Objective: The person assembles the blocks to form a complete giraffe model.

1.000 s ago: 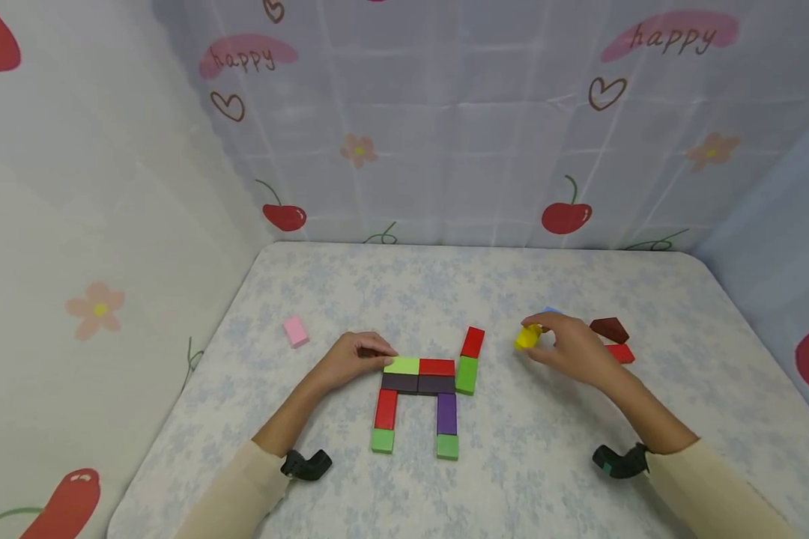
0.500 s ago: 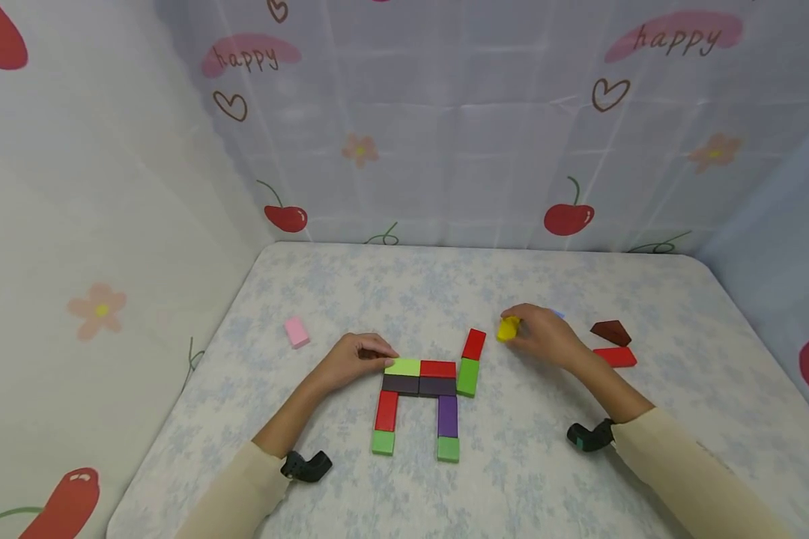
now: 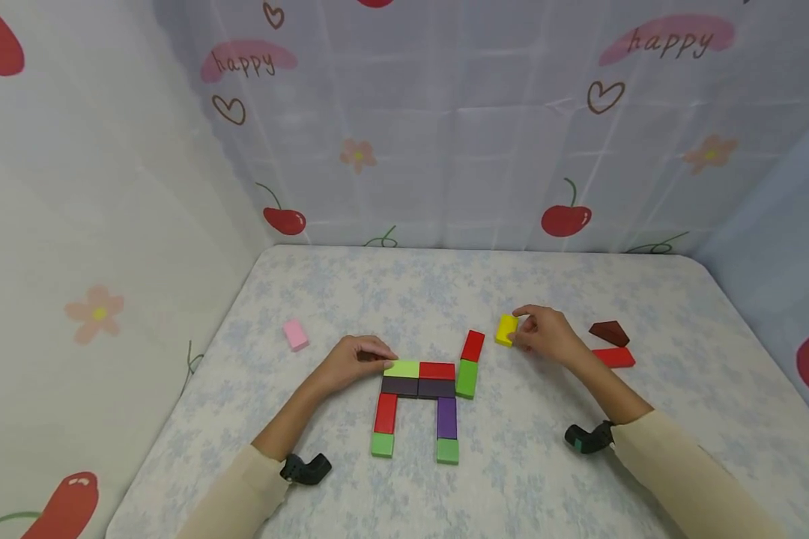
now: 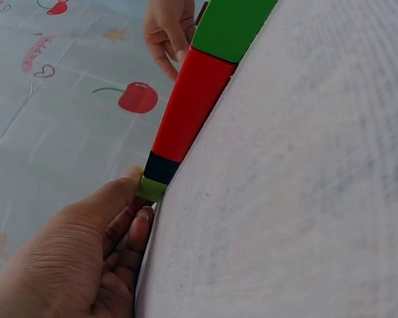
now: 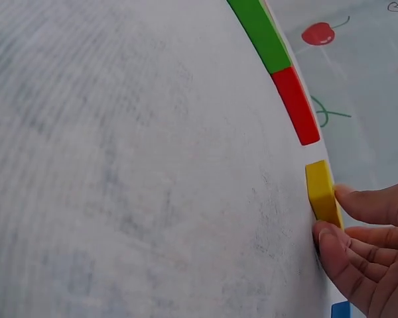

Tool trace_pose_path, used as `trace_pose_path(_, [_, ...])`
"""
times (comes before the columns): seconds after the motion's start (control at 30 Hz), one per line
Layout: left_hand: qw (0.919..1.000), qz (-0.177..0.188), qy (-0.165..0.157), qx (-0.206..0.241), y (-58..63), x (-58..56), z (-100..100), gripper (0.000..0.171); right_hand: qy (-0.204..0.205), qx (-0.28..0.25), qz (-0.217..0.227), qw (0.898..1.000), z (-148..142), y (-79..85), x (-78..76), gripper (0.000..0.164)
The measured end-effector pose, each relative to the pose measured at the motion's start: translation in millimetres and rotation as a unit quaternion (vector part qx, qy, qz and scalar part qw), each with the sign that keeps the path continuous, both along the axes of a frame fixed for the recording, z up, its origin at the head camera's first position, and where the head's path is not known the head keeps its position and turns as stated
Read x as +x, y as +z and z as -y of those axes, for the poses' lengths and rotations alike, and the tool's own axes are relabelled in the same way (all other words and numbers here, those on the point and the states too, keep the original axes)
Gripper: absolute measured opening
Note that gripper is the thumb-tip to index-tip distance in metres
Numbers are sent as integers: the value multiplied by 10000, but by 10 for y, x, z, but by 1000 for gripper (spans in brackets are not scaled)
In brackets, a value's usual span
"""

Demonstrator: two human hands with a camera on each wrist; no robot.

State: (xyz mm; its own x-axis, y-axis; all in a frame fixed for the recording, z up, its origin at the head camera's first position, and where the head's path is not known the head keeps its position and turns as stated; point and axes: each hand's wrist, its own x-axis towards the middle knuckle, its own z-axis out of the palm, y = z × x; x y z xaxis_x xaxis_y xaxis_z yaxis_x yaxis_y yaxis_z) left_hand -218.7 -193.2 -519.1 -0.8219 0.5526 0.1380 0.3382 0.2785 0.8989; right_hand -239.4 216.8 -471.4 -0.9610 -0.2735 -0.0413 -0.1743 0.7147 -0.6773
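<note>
My left hand (image 3: pixel 355 364) is at the left end of a lime-green block (image 3: pixel 402 368), thumb and finger pinching its corner. Beside that block lies a red block (image 3: pixel 437 370), with two dark blocks (image 3: pixel 400 386) in front. Legs run down from them: a red block and a purple block (image 3: pixel 447 418), each ending in a green block (image 3: pixel 382 445). At the right, a green block (image 3: pixel 467 379) and a red block (image 3: pixel 473 346) form a slanted column. Right of that column, my right hand (image 3: pixel 544 332) pinches a yellow block (image 3: pixel 506 329) lying on the table.
A pink block (image 3: pixel 295 335) lies at the left. Right of my right hand are a dark brown angular block (image 3: pixel 610 332) and a red block (image 3: pixel 615 357). A blue block (image 5: pixel 341 310) shows near the right fingers. A patterned curtain (image 3: pixel 431 150) hangs behind the table.
My right hand has moved left with the yellow block and set it flat near the slanted column. My left hand has stayed at the lime-green block.
</note>
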Motion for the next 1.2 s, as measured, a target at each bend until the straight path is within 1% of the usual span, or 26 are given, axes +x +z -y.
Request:
trace_pose_path(0.17, [9999,-102,16,-4,10,0,-1,16,-75,-340,41,9994,70,-21,-40,40])
trace_pose_path(0.3, [9999,-167,46,2,26,-7,1,16,-176,-421,132,9989,132,-26,-104,40])
trace_pose_path(0.37, [9999,-137,48,-1,26,-10,3,15,-242,-495,270,9981,153,-29,-142,39])
trace_pose_path(0.53, [9999,-105,52,-64,16,-16,3,15,-454,-858,678,9930,172,-21,-228,37])
trace_pose_path(0.67, [9998,-155,60,-79,15,-18,-4,15,-602,-1046,769,9897,185,-15,-287,38])
trace_pose_path(0.8, [9999,-128,67,-75,18,-18,-8,15,-802,-1239,843,9854,213,-20,-356,39])
trace_pose_path(0.9, [9999,-94,75,-66,19,-15,-8,15,-858,-1315,915,9834,240,-40,-405,40])
trace_pose_path(1.0, [9999,-104,82,-67,22,-9,-10,15,-820,-1252,858,9850,277,-62,-429,40])
trace_pose_path(1.2, [9999,-146,43,-13,0,-7,-7,16,-715,-802,680,9919,370,-82,-411,40])
